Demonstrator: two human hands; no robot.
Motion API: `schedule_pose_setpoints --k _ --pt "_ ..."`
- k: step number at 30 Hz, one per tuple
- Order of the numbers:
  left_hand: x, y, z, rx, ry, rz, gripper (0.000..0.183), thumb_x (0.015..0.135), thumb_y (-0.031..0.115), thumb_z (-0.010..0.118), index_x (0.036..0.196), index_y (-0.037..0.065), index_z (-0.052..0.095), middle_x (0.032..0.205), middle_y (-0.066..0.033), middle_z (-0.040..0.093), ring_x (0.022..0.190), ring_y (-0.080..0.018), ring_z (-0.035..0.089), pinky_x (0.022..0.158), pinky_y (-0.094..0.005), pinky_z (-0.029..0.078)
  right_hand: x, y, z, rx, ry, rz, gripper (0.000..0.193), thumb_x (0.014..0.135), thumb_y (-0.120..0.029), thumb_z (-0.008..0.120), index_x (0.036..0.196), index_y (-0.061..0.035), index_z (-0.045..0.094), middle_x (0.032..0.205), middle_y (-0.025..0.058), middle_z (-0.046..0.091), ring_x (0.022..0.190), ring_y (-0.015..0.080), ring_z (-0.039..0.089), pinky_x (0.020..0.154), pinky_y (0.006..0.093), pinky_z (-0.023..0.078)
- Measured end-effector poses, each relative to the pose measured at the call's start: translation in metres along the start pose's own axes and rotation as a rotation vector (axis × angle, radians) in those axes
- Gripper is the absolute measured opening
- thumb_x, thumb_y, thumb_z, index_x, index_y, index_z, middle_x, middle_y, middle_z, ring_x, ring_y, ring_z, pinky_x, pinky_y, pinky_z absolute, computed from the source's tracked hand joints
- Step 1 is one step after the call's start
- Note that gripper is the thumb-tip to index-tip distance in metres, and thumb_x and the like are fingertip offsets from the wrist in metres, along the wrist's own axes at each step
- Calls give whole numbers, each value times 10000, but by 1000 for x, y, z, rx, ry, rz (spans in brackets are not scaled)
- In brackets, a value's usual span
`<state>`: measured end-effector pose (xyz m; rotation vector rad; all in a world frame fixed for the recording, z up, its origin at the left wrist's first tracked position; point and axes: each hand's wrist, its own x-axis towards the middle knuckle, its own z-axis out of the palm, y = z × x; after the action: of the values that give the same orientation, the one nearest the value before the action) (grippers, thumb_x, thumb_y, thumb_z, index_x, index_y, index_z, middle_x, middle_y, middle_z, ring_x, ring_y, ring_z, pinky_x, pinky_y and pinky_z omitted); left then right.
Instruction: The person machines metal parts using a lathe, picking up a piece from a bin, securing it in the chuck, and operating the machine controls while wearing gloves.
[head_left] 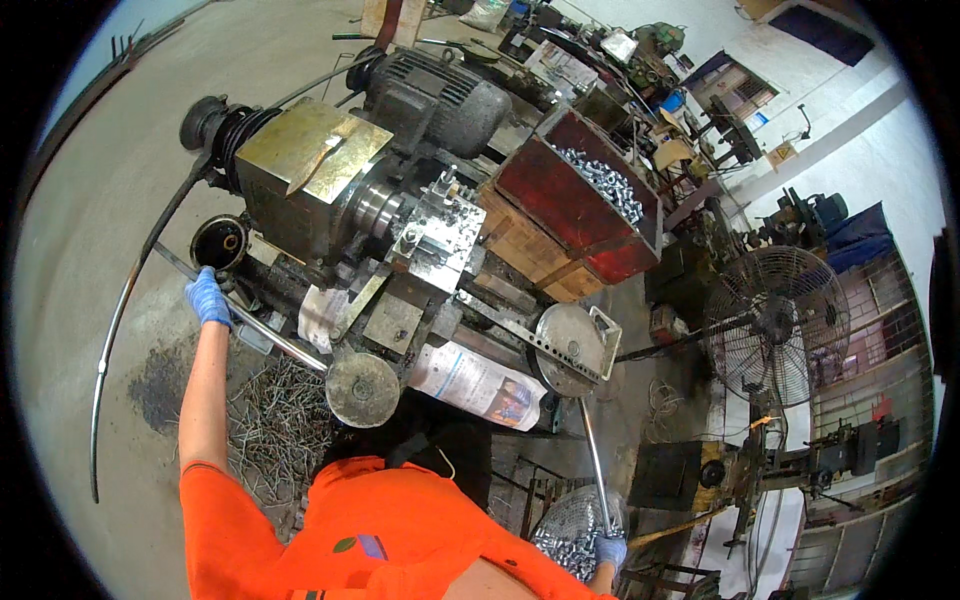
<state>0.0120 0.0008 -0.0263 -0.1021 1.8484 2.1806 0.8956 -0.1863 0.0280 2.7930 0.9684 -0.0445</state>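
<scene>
My left hand (208, 297), in a blue glove, is closed at the long metal lever (278, 340) on the near left side of a small lathe (310, 165). Just beyond it sits a round black cup (220, 243). At the lower right, my gloved right hand (608, 549) is closed around the lower end of a straight metal bar (594, 450), its fingers only partly showing. That bar runs up to a round metal disc (568, 345) on the machine. Beside the right hand is a wire basket (583, 503) holding small shiny metal parts (566, 552).
A red bin (560, 195) of metal nuts stands on a wooden crate (535, 245) behind the lathe. A large caged fan (775, 320) is at the right. Metal shavings (280, 425) pile on the floor below the lever. An electric motor (440, 100) sits behind the headstock.
</scene>
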Motion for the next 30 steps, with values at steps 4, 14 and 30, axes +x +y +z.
schedule_pose_setpoints --k 4,14,30 --pt "3 -3 0 -10 -29 10 153 810 121 552 788 -29 570 601 -104 595 430 -175 550 393 -291 466 -3 -5 -1 5 -14 51 537 655 -484 638 973 -52 641 945 232 618 939 364 586 810 418 476" --pt "1 1 0 14 -14 -22 144 810 112 543 852 -25 560 617 -109 601 439 -181 559 392 -296 471 -16 -14 -14 19 -50 51 507 643 -436 662 972 -51 638 970 228 614 957 364 580 815 397 471" --pt "8 -4 0 -26 -12 -1 161 816 118 541 863 -34 565 629 -119 606 434 -186 560 378 -290 471 5 14 32 -33 88 55 490 650 -455 660 873 -19 673 924 231 632 914 359 612 834 413 471"
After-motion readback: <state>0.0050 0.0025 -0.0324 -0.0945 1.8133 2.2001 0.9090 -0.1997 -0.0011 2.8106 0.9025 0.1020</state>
